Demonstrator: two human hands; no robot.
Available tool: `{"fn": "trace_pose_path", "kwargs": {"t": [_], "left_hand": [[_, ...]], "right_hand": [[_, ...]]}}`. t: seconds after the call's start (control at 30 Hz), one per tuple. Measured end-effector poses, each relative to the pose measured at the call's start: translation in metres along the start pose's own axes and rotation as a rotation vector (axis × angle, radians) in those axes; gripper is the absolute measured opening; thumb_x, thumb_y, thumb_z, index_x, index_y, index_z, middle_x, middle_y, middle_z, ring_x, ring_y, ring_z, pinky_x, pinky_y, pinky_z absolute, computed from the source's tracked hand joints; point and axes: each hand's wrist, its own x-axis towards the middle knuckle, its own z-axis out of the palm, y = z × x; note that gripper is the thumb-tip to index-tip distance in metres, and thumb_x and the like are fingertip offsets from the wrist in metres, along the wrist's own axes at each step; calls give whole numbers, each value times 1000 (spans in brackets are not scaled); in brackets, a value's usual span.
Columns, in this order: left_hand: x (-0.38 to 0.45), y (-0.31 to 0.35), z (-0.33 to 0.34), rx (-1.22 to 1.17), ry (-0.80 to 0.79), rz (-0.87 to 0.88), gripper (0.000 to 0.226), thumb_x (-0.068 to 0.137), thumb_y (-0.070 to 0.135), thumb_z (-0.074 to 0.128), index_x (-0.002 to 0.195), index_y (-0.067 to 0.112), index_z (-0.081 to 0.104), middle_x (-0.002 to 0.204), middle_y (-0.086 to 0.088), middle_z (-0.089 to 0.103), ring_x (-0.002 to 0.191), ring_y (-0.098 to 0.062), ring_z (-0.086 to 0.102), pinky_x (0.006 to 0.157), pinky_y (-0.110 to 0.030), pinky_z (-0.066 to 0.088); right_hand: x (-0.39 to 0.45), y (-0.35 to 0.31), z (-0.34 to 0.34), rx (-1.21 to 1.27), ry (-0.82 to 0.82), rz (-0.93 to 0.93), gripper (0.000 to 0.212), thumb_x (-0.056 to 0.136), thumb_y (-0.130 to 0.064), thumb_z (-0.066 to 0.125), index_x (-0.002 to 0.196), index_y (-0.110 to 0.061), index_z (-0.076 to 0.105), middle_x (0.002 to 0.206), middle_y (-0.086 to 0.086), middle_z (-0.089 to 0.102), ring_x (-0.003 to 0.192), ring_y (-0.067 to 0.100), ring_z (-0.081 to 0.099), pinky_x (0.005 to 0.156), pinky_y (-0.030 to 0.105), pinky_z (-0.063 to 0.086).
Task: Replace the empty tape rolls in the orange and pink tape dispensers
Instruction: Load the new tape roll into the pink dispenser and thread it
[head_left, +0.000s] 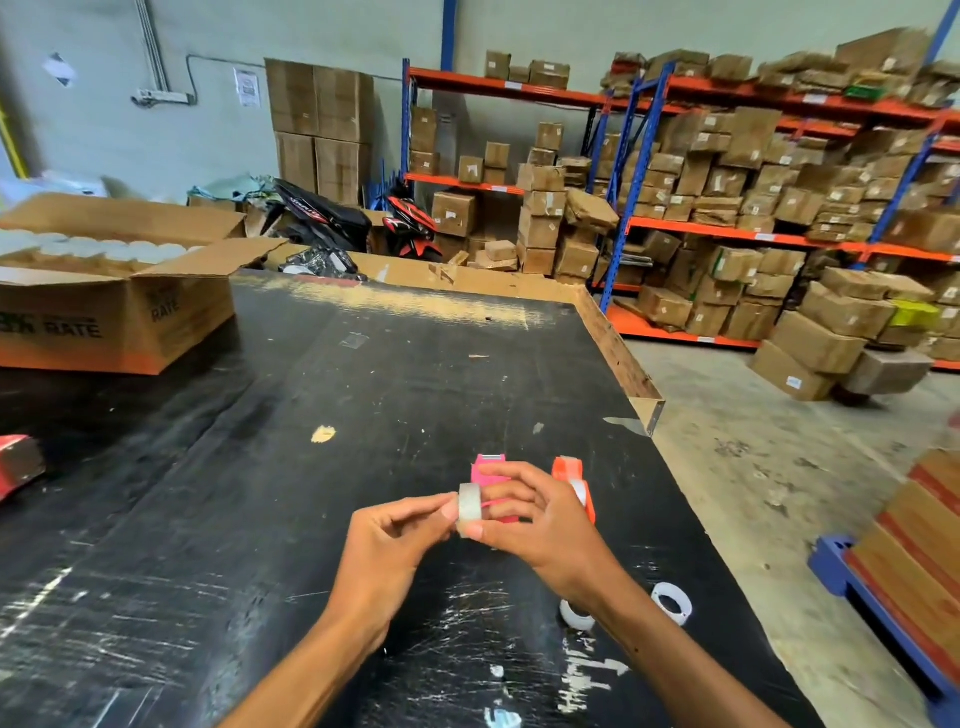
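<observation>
Left hand (395, 535) and right hand (540, 519) both pinching clear tape roll (470, 509), box (104, 312) printed "RATE"

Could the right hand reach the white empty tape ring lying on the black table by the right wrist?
Probably yes, once freed: the white empty tape ring lies uncovered on the black table beside the wrist, but the right hand currently helps hold the clear tape roll.

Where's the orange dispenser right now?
In the head view the orange dispenser stands on the black table, right of the pink dispenser, partly hidden behind the right hand.
</observation>
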Motion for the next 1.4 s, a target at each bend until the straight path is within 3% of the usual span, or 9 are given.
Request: {"fn": "trace_pose_path", "kwargs": {"t": [0.17,0.33,0.47,0.7,0.8,1.0,1.17,1.3,1.4], "left_hand": [[-2,3,3,54,-51,20,19,86,12,63,101,12,76,96,0,79,91,-12,71,85,-24,55],[2,4,6,29,82,41,8,79,10,71,76,11,79,72,-10,76,64,-9,63,64,-16,52],[2,3,9,52,58,17,17,81,15,69,71,5,78,79,-22,73,68,-12,62,78,-31,50],[7,-3,15,10,36,-8,18,85,13,65,76,7,79,91,-15,75,92,-34,66,95,-44,49],[8,-4,18,-19,33,-15,20,86,11,62,76,6,80,93,-17,74,101,-37,65,93,-41,51],[12,-6,20,-22,15,-21,22,87,11,61,76,8,80,90,-17,75,88,-22,66,89,-38,51],[26,-6,22,-80,6,-91,17,89,10,59,96,9,75,94,-9,78,89,-20,71,81,-30,54],[41,-14,26,-85,-33,-126,19,88,4,60,104,3,71,98,-16,76,93,-25,72,82,-28,58],[54,-21,32,-65,3,-102,19,84,0,65,102,0,70,93,-16,77,85,-22,72,75,-21,59]], "right_hand": [[3,1,-3,2,34,-18,47,69,-2,83,107,-22,63,95,-1,71,80,4,71,74,18,56],[4,5,1,30,62,-26,49,67,-1,84,109,-17,65,97,5,73,82,8,71,76,20,57],[5,6,0,32,76,-32,52,67,-1,85,112,-17,64,89,-2,74,79,7,71,75,21,57],[7,4,-3,26,95,-35,47,67,-1,85,109,-12,66,100,11,72,79,5,69,75,20,58],[7,5,-3,20,102,-28,46,67,0,84,107,-10,66,93,2,71,77,2,68,73,17,57],[10,11,-3,20,127,-18,41,67,-2,85,102,-10,66,86,-4,71,73,0,66,69,16,56],[16,10,-7,86,91,10,46,80,-8,75,120,-22,56,101,-2,74,94,9,72,80,17,56],[24,8,-11,-37,64,89,59,89,-20,67,140,-20,39,104,4,76,95,3,71,76,6,49],[32,6,-16,-129,95,140,65,87,-23,68,143,-17,36,107,11,75,91,11,72,75,11,52]]}}
